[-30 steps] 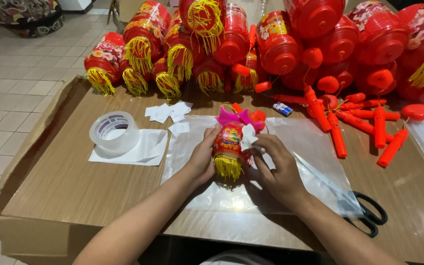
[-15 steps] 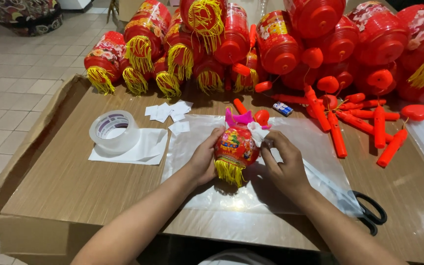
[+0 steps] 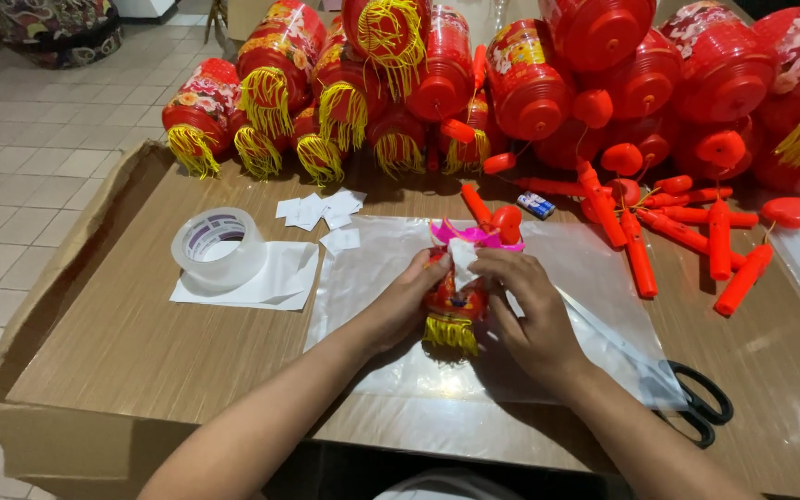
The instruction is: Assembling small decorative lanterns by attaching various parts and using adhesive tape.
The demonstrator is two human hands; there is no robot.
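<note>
Pale floor tiles are showing at nine o'clock, and a wood-grain worktop (image 3: 187,361) is being used, its left side bordered by flattened cardboard (image 3: 48,278). At the centre, a small red lantern (image 3: 451,301) with a yellow fringe is being held over a clear plastic sheet (image 3: 372,278). It is being cupped from the nine o'clock side by the left hand (image 3: 409,301), fingers curled around its body. A white paper slip (image 3: 463,261) is being pinched against the lantern's top by the right hand (image 3: 530,310), thumb and forefinger pressed together. Judging by this, a label is being fixed on; the next move is likely calling for firm pressing while the lantern is kept steady.

At ten o'clock a tape roll (image 3: 219,248) is sitting on white paper (image 3: 270,282), with loose paper squares (image 3: 321,211) just beyond. At twelve o'clock finished lanterns (image 3: 400,83) are being kept in a heap, red sticks (image 3: 687,236) lying at two o'clock. Black scissors (image 3: 701,403) are resting at four o'clock. No boxes or bins are being shown; nothing is sitting inside anything.
</note>
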